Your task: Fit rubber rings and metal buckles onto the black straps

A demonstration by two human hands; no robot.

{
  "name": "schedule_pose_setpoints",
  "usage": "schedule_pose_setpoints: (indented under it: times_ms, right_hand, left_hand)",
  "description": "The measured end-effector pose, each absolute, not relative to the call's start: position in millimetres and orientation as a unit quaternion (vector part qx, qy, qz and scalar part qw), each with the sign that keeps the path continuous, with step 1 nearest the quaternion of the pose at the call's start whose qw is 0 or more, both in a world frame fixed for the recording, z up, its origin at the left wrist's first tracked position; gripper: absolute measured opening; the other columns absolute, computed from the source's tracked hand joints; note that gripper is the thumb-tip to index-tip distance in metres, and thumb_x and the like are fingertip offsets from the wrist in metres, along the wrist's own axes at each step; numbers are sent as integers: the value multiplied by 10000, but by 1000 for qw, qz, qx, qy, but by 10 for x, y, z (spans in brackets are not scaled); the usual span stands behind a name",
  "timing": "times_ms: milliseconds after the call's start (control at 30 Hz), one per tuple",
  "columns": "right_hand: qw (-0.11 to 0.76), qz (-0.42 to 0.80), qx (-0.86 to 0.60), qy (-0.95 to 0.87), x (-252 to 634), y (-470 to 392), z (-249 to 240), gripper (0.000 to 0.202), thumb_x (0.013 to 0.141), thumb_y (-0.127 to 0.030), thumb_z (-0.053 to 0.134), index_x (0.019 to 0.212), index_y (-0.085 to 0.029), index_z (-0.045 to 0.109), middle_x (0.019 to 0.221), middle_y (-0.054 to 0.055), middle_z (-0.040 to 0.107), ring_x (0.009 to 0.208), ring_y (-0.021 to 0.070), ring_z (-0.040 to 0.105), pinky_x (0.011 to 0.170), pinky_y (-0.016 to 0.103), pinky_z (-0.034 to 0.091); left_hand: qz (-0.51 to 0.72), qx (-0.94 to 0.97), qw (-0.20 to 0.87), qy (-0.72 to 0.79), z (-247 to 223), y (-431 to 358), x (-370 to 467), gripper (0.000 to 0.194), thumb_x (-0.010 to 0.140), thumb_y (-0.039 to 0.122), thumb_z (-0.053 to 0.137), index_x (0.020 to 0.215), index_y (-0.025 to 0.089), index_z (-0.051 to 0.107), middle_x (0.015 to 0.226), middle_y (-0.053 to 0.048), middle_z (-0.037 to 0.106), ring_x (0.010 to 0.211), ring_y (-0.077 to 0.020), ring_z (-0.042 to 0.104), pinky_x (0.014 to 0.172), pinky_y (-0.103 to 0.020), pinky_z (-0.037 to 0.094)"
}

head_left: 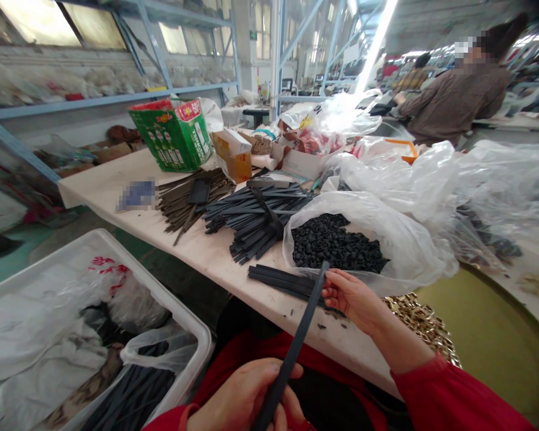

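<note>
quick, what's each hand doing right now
Left hand: closed, holding the lower part of a dark strip.
Right hand: closed, pinching the same strip near its upper end.

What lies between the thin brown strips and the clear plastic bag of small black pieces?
A fanned pile of dark grey flat strips lies between the brown strips and the bag; the head view shows it.

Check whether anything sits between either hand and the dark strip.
Nothing visible does: the right hand pinches the dark strip near its upper end, and the left hand holds its lower part directly.
</note>
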State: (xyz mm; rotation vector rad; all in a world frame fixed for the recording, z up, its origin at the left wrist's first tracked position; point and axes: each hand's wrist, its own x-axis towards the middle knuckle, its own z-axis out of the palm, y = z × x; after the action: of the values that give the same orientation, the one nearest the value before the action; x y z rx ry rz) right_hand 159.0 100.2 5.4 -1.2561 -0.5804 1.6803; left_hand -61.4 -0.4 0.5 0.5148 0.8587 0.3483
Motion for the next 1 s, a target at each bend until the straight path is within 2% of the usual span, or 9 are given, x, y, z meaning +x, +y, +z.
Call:
schedule_pose_setpoints:
  times_ms: [100, 200, 300, 467, 667, 867, 1000]
  right_hand:
    - [466, 688, -502, -240, 1582, 970, 57, 110, 788, -208, 595, 693, -174, 552, 588, -28, 589, 459, 68, 563, 388, 136, 473]
    - [471, 685, -493, -256, 1557, 925, 59, 165, 842, -320, 529, 804, -175, 598, 660, -2, 623, 498, 76, 568, 409, 149, 478]
    - [474, 652, -520, -283, 1539, 888, 35, 208, 853, -348, 511, 869, -170, 617, 695, 15, 640, 545, 93, 577, 421, 158, 485]
    - [476, 651, -530, -264, 1568, 892, -36, 238, 888, -309, 450, 841, -158, 628, 657, 15, 637, 523, 96, 572, 441, 176, 501]
    - [463, 699, -503, -211, 1600, 923, -36, 353, 923, -327, 356, 832, -149, 646, 633, 29, 656, 491, 104, 588, 429, 188, 492]
    - [443, 738, -484, -154, 1609, 949, -51, 428, 929, -375, 310, 830, -147, 659, 638, 40, 680, 521, 122, 615, 502, 229, 503]
    - [429, 753, -470, -166, 1573, 928, -76, 421, 921, -373, 316, 852, -152, 668, 674, 46, 688, 563, 129, 621, 552, 252, 500]
  left_hand:
    - [191, 294, 818, 455, 11, 20, -624, 501, 752, 538, 452, 986, 111, 569, 610, -7, 566, 407, -59, 381, 390, -181, 224]
    - [219, 363, 746, 514, -68, 39, -641, 479, 721, 546, 528, 912, 112, 593, 614, 29, 496, 441, -46, 340, 414, -186, 216]
    - [232, 432, 685, 539, -199, 38, -657, 494, 738, 533, 517, 991, 116, 589, 621, 40, 470, 462, -57, 340, 435, -195, 240]
    - [230, 508, 626, 545, -311, -2, -686, 421, 821, 419, 438, 1100, 133, 569, 688, 17, 518, 514, -82, 393, 485, -208, 309]
    - [218, 513, 630, 541, -222, 6, -666, 384, 833, 379, 433, 1105, 142, 565, 719, 8, 541, 518, -82, 413, 484, -201, 323]
    - [215, 456, 700, 505, -150, 21, -623, 498, 787, 480, 459, 1114, 107, 508, 660, 20, 508, 441, -67, 430, 419, -191, 291]
    - [216, 457, 712, 488, -94, 95, -589, 471, 788, 477, 475, 1084, 111, 503, 676, 14, 529, 463, -64, 474, 441, -187, 329]
